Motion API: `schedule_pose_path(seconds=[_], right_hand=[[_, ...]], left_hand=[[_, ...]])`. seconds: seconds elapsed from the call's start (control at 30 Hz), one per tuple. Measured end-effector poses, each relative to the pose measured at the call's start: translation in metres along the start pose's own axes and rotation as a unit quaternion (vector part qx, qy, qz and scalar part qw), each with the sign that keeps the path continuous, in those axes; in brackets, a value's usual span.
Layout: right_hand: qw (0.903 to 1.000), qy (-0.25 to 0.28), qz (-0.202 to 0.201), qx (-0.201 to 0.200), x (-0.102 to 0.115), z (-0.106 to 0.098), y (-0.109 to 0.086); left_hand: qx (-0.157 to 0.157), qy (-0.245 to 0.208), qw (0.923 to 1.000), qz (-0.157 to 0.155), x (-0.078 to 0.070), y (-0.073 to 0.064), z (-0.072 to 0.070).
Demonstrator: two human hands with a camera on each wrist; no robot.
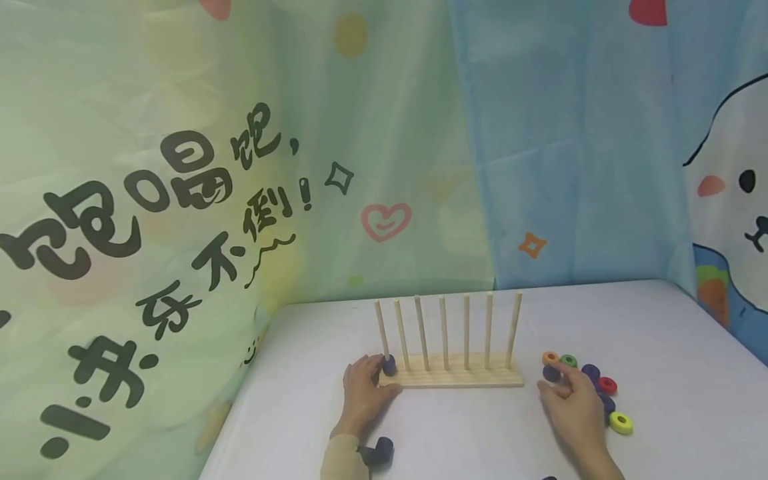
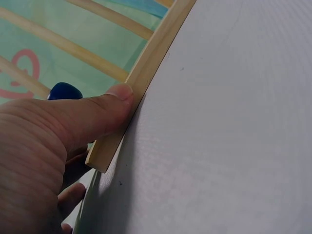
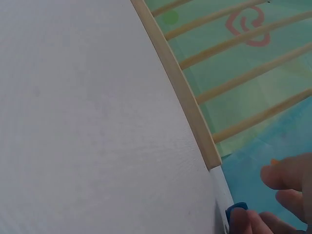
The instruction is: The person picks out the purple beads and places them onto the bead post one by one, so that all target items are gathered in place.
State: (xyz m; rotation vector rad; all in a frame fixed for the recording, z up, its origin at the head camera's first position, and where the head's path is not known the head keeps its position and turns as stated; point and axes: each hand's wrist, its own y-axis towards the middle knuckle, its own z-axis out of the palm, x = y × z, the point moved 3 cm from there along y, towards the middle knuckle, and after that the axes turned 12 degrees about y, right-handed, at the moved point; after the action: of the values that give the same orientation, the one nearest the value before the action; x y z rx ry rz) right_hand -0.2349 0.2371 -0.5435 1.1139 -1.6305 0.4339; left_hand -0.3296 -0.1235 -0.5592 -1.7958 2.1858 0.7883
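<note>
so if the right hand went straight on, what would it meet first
The right hand would likely first meet the dark blue bead by the orange bead; exact depth is unclear.

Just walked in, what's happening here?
A person's left hand grips the left end of a wooden peg rack, whose leftmost peg holds a dark blue bead at its base; the other six pegs are bare. Their right hand is at another dark blue bead among loose coloured beads right of the rack; whether it's gripped is unclear.
</note>
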Motion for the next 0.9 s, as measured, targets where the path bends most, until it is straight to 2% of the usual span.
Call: schedule_pose_path(seconds=[0.23,0.4,0.53,0.63,0.8,0.9], right_hand=[[0.9974,-0.002,0.031,0.065,-0.0011,0.0025,0.0008],[0.9966,-0.007,0.038,0.073,-0.0032,0.0039,0.0021],[0.9976,-0.011,0.033,0.06,-0.0041,0.0036,0.0009],[0.999,-0.018,0.005,0.041,-0.0036,0.0039,0.001],[0.9971,-0.034,-0.067,0.009,-0.0051,0.0045,0.0016],[0.9957,-0.04,-0.084,0.003,-0.0055,0.0043,0.0011]], left_hand=[[0.0,-0.005,1.0,-0.002,0.0015,0.0011,0.0007],[-0.003,-0.004,1.0,0.004,0.0026,0.0015,0.002],[-0.003,-0.002,1.0,0.006,0.0019,0.0011,0.001],[-0.01,-0.003,0.9999,0.014,0.0014,0.0015,-0.0015],[-0.01,-0.005,0.9998,0.015,0.0024,0.0016,-0.0006],[-0.006,-0.005,0.9999,0.014,0.0015,0.0008,-0.0004]])
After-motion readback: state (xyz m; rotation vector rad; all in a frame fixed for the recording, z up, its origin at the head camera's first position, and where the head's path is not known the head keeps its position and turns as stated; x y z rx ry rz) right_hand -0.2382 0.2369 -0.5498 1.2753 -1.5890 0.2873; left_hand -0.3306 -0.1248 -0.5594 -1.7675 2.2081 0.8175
